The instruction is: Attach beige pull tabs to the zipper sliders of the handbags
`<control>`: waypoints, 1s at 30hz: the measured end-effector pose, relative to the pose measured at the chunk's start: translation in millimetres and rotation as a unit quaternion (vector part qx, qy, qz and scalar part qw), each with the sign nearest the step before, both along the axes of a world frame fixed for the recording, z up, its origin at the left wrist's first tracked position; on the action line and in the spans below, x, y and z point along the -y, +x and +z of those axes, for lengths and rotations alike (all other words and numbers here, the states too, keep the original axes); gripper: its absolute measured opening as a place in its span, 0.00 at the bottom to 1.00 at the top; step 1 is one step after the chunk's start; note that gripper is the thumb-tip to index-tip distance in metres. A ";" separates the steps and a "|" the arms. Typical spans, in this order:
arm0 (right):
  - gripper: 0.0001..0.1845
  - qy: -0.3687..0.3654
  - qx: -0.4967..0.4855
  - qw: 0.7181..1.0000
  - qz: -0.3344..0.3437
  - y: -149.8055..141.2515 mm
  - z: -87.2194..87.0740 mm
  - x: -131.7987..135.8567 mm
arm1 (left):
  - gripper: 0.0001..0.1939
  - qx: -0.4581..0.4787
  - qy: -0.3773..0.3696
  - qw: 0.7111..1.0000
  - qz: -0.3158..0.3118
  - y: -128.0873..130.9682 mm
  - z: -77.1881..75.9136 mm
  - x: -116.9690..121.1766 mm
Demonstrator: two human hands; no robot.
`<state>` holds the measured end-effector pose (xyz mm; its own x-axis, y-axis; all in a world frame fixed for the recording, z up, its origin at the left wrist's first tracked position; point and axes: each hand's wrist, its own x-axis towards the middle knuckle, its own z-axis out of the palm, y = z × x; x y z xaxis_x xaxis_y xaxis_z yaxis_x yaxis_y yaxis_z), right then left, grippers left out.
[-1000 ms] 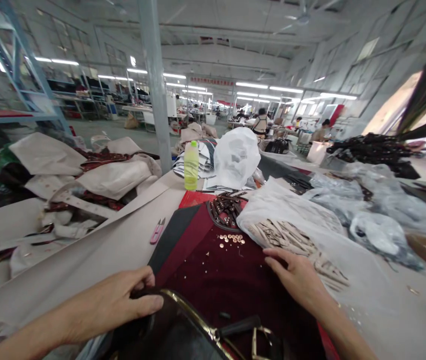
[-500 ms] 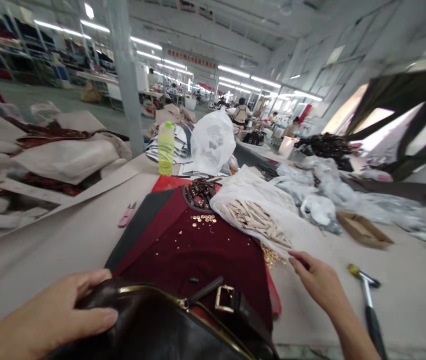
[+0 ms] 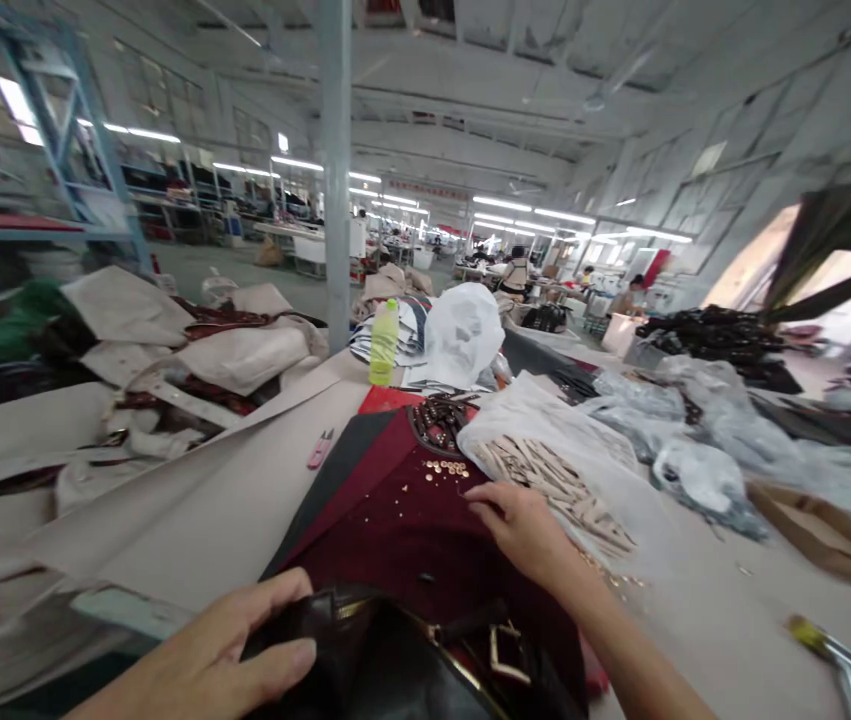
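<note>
My left hand [image 3: 234, 650] grips the edge of a dark brown leather bag [image 3: 365, 660], thumb on the near side, at the bottom of the view. The bag has a gold zipper and a strap with a gold buckle [image 3: 507, 652]. My right hand [image 3: 526, 525] hovers over a maroon cloth [image 3: 395, 540], thumb and forefinger drawn close; anything between the tips is too small to make out. Just beyond its fingertips lie several small gold round studs [image 3: 446, 468]. Behind them is a heap of dark brown leather pieces [image 3: 440, 422]. A white plastic bag of beige strips [image 3: 552, 480] lies beside the hand.
Pink thread snips [image 3: 320, 449] and a yellow-green bottle [image 3: 384, 343] are on the left. A hammer [image 3: 837, 655] and a cardboard tray [image 3: 822, 530] lie on the right. More small gold pieces [image 3: 612, 577] sit by my right forearm. Beige bag parts [image 3: 245, 355] are piled at left.
My right hand has moved left from the plastic bag's edge to near the gold studs. My left hand keeps hold of the leather bag. The head view has turned left.
</note>
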<state>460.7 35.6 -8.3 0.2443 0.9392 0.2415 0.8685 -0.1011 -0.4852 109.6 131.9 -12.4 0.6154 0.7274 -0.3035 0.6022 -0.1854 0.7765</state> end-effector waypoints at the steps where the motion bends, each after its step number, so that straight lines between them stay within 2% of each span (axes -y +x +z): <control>1: 0.13 -0.006 0.003 0.999 0.031 -8.2 1.8 -20.5 | 0.31 0.009 -0.033 0.999 -0.015 0.5 5.6 0.9; 3: 0.12 -0.021 0.010 0.997 0.075 -21.9 0.7 -55.3 | 0.26 0.031 -0.100 0.993 -0.060 2.1 15.4 1.9; 5: 0.12 -0.042 0.018 0.994 0.103 -31.2 -5.1 -79.4 | 0.21 0.049 -0.131 0.986 -0.092 3.0 22.6 2.2; 9: 0.06 -0.085 0.035 0.989 0.113 -37.1 -18.8 -99.3 | 0.14 0.033 -0.110 0.990 -0.083 0.0 27.9 1.0; 12: 0.05 -0.112 0.029 0.988 0.108 -32.9 -23.7 -104.0 | 0.12 0.004 -0.105 0.993 -0.054 -5.2 28.1 -2.0; 17: 0.05 -0.155 0.017 0.982 0.104 -21.2 -26.9 -112.5 | 0.15 0.009 -0.120 0.991 -0.056 -13.9 31.6 -6.9; 22: 0.04 -0.127 0.028 0.985 0.110 -25.2 -26.3 -106.8 | 0.15 0.038 -0.114 0.992 -0.037 -19.4 31.9 -4.0; 26: 0.06 -0.089 0.020 0.990 0.103 -36.9 -17.6 -93.4 | 0.14 0.039 -0.101 0.993 -0.034 -19.9 32.0 1.9; 30: 0.08 -0.068 -0.055 0.993 0.085 -51.9 2.9 -75.5 | 0.15 0.044 -0.091 0.994 -0.044 -19.4 33.6 6.7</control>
<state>408.8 111.1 -5.3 0.0976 0.9911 0.0910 0.8214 -0.0286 -0.5697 90.2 125.2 21.3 0.7039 0.6085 -0.3664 0.5176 -0.0862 0.8513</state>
